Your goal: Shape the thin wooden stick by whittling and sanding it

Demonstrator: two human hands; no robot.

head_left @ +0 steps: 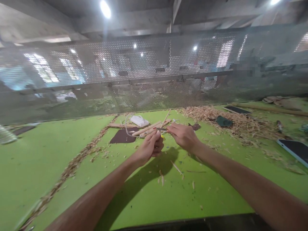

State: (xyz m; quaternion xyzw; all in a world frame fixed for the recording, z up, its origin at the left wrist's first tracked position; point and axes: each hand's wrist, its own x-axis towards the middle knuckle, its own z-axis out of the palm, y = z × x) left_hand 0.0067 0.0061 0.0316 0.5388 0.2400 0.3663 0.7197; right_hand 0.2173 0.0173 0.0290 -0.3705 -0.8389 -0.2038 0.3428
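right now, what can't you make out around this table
In the head view:
What, if anything, the left hand holds: covered by its curled grip.
Rear end of the dark slim tool: hidden by the right hand.
Phone-like device: cut by the right edge.
Scene beyond the perforated screen: blurred, broken up by its holes.

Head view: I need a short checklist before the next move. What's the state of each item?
1. Right hand gripping the thin grey tool: ok, the tool sticks out from its fingers.
2. Left hand well clear of that tool: not ok, it is right beside it.
3. What the left hand holds: cannot tell, curled fingers hide it.
4. Table under the hands free of shavings: not ok, loose pieces lie there.
5. Phone away from both hands: ok, far right.
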